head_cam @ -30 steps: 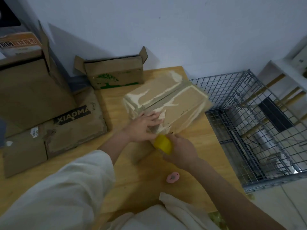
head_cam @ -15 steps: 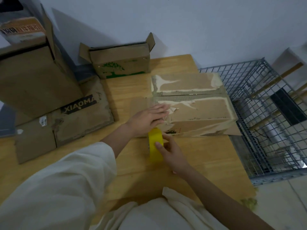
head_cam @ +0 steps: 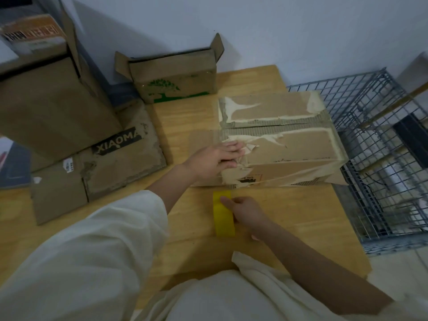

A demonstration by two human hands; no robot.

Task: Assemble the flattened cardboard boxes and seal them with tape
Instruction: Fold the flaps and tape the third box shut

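Cardboard box [head_cam: 284,144], worn and with its outer paper torn, lies on the wooden counter [head_cam: 289,218] with its two top flaps closed and meeting along a centre seam. The left hand [head_cam: 214,157] presses the box's left end, fingers extended flat over the top edge, thumb on the near face; this grip holds nothing and only steadies the box. Just in front of the box, the right hand [head_cam: 246,210] has its grip closed around a yellow tape roll [head_cam: 223,213] standing on edge on the counter. Whether a tape strip already runs from roll to box cannot be determined. Step in hand, as judged: taping the seam. The next move calls for anchoring the tape end at the box's left end, then drawing the roll along the seam while the left hand keeps the flaps down. To the left of the box lie a flattened box marked XIAOMA [head_cam: 111,167] and, behind it, an open box with green print [head_cam: 173,82].
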